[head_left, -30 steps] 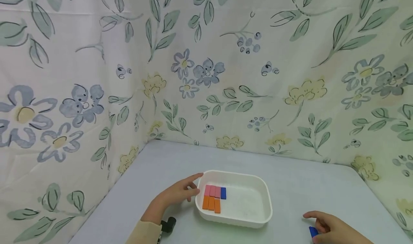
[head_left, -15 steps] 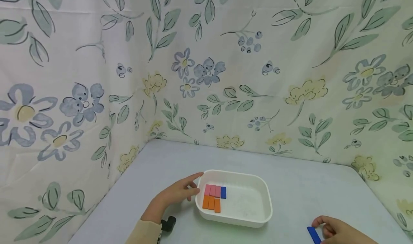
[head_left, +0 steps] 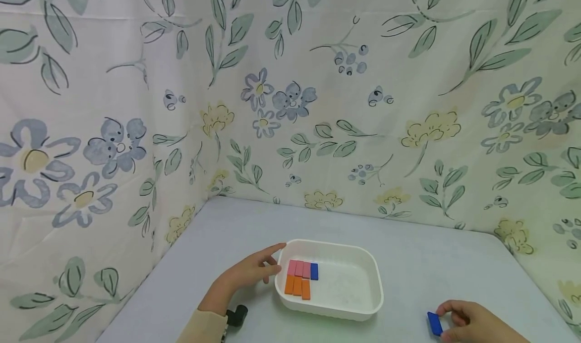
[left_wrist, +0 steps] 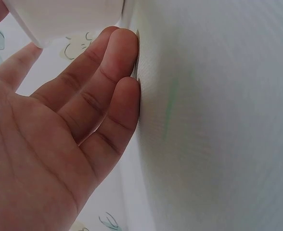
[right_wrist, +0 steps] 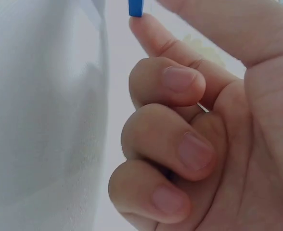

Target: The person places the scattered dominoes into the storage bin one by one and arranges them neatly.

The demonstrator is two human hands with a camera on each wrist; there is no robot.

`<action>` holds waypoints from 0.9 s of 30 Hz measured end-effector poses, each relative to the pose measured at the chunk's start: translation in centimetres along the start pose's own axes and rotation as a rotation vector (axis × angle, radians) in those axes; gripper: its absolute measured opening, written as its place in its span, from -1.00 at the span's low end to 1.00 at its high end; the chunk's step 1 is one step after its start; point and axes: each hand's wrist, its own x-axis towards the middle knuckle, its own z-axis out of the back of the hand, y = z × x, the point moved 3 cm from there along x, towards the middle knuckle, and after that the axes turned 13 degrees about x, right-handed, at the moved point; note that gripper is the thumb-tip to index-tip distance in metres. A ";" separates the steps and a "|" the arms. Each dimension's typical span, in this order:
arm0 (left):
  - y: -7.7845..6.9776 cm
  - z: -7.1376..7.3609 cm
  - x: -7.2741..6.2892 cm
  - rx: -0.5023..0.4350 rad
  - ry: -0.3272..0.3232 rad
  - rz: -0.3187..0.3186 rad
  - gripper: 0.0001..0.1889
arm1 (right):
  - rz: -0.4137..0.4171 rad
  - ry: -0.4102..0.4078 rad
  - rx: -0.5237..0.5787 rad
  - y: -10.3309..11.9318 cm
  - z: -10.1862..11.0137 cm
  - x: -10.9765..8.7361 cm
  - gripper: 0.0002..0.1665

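Note:
My right hand (head_left: pixel 478 324) pinches a small blue rectangular block (head_left: pixel 434 324) between index finger and thumb, at the right front of the table. In the right wrist view the end of that blue block (right_wrist: pixel 136 7) shows at the top edge against the index fingertip, and the other three fingers are curled into the palm. A white tray (head_left: pixel 349 310) stands mid-table. At its left end rests my left hand (head_left: pixel 247 272), index fingertip and thumb at the rim. The left wrist view shows its remaining fingers lightly bent, tips against the tabletop, beside the tray wall (left_wrist: pixel 69 19).
Inside the tray, on its left side, three pink blocks (head_left: pixel 299 269) and one blue block (head_left: pixel 314 271) form a row, with three orange blocks (head_left: pixel 297 285) in front. Floral cloth (head_left: pixel 317 146) hangs behind and left of the table (head_left: pixel 422 262).
My right index finger, stretched out a second ago, has bent in to the blue block. The block has since moved slightly left and away from me and turned. The left hand and tray stay put.

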 end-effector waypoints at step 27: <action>0.0 0.0 0.0 -0.002 0.005 0.007 -0.34 | 0.340 -0.032 -0.115 10.4 -7.1 1.0 -0.52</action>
